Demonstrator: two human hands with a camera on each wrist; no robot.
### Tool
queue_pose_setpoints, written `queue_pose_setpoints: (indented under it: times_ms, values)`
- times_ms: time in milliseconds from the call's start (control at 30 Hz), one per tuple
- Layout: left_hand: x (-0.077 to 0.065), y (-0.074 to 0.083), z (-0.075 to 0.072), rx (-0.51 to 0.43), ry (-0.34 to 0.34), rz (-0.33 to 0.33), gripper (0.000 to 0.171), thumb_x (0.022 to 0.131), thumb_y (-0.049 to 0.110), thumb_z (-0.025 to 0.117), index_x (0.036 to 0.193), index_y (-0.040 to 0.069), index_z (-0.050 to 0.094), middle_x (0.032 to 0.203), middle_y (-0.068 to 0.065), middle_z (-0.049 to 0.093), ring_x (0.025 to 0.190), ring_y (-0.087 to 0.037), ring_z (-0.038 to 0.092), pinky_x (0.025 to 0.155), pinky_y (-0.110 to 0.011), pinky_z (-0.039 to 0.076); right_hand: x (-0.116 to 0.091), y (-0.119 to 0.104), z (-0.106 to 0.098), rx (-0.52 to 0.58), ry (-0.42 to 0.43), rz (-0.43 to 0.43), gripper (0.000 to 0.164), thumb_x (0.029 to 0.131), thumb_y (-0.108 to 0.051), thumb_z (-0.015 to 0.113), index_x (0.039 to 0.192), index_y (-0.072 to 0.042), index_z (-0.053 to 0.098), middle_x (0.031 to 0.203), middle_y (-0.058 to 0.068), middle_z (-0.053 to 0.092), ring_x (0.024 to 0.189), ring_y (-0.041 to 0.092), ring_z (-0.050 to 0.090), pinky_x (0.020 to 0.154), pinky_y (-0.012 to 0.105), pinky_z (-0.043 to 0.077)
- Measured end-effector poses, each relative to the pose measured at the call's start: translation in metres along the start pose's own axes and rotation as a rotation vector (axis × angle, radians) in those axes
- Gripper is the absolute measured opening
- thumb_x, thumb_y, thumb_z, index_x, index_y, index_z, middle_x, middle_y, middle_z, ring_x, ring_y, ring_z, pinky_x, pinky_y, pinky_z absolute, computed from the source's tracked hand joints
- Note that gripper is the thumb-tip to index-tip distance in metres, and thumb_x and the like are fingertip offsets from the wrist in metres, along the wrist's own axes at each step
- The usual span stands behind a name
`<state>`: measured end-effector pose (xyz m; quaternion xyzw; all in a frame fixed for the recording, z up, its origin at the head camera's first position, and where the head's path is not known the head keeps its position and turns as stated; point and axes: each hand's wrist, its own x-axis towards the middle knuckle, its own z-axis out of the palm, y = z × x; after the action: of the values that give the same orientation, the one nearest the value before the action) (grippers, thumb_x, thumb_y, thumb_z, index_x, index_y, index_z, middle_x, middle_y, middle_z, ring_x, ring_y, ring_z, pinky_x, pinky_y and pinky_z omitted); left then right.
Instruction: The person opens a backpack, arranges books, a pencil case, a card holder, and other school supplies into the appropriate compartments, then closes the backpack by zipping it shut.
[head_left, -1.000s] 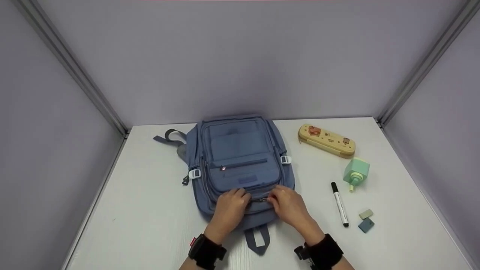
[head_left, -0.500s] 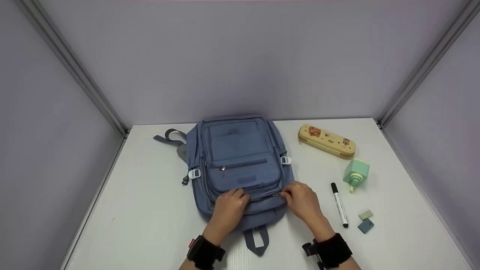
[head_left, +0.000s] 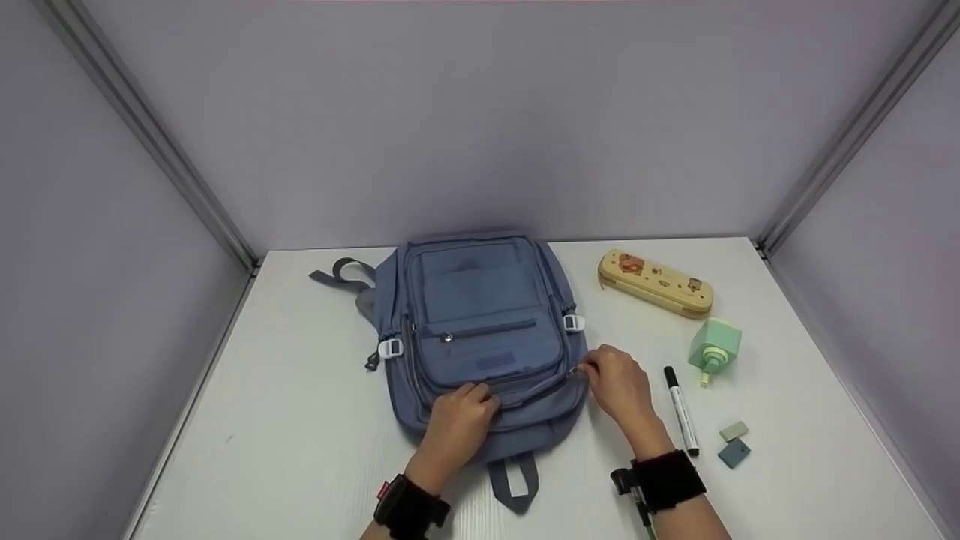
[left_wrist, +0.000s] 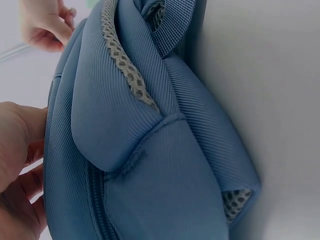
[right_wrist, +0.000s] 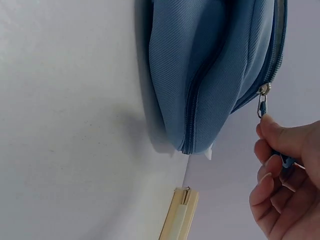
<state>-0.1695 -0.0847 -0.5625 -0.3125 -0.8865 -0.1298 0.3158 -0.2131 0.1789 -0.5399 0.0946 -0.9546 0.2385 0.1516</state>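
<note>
A blue backpack (head_left: 480,292) lies front side up on the white table, its top handle (head_left: 514,487) toward me. At the near part of its front, my left hand (head_left: 459,420) grips the fabric with curled fingers; the left wrist view shows the hand along the bag's edge, fingertips partly hidden. Over by the bag's right side, my right hand (head_left: 619,382) pinches a zipper pull (right_wrist: 262,106) between thumb and forefinger. The metal slider sits on a pocket zipper that stands parted behind it.
Right of the bag are a yellow pencil case (head_left: 655,283), a green pump-top box-shaped item (head_left: 715,346), a black-capped marker (head_left: 681,411) and two small blocks, one pale (head_left: 733,430) and one dark (head_left: 734,453). Grey panels (head_left: 480,120) enclose the table.
My right hand has moved right and away from me along the zipper, drawing the pull toward the bag's right side. The left hand has stayed nearly in place.
</note>
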Motion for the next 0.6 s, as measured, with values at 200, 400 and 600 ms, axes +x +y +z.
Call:
queue_pose_setpoints:
  times_ms: [200, 400, 600]
  values:
    - [-0.001, 0.001, -0.003, -0.016, -0.009, 0.0, 0.014, 0.076, 0.001, 0.077, 0.073, 0.014, 0.076, 0.073, 0.001, 0.056, 0.06, -0.015, 0.054, 0.042, -0.03, 0.042, 0.01, 0.004, 0.007, 0.005, 0.0, 0.04, 0.008, 0.085, -0.009, 0.077, 0.081, -0.009, 0.07, 0.079, 0.003, 0.063, 0.074, 0.028, 0.065, 0.06, 0.046, 0.05]
    - [-0.002, 0.002, -0.007, -0.031, -0.03, -0.007, 0.017, 0.077, 0.0, 0.076, 0.07, 0.015, 0.074, 0.07, 0.001, 0.051, 0.058, -0.015, 0.051, 0.042, -0.031, 0.039, 0.02, 0.008, 0.011, 0.004, -0.005, 0.073, 0.007, 0.087, -0.008, 0.074, 0.082, -0.008, 0.068, 0.081, 0.004, 0.063, 0.074, 0.029, 0.064, 0.06, 0.047, 0.049]
    - [-0.001, 0.004, -0.01, -0.008, -0.086, -0.044, 0.01, 0.078, 0.009, 0.08, 0.073, 0.015, 0.072, 0.071, 0.001, 0.053, 0.06, -0.017, 0.055, 0.044, -0.033, 0.043, 0.026, 0.013, 0.013, 0.037, -0.114, 0.062, 0.009, 0.089, -0.005, 0.071, 0.082, -0.003, 0.065, 0.08, 0.008, 0.06, 0.076, 0.031, 0.062, 0.065, 0.047, 0.049]
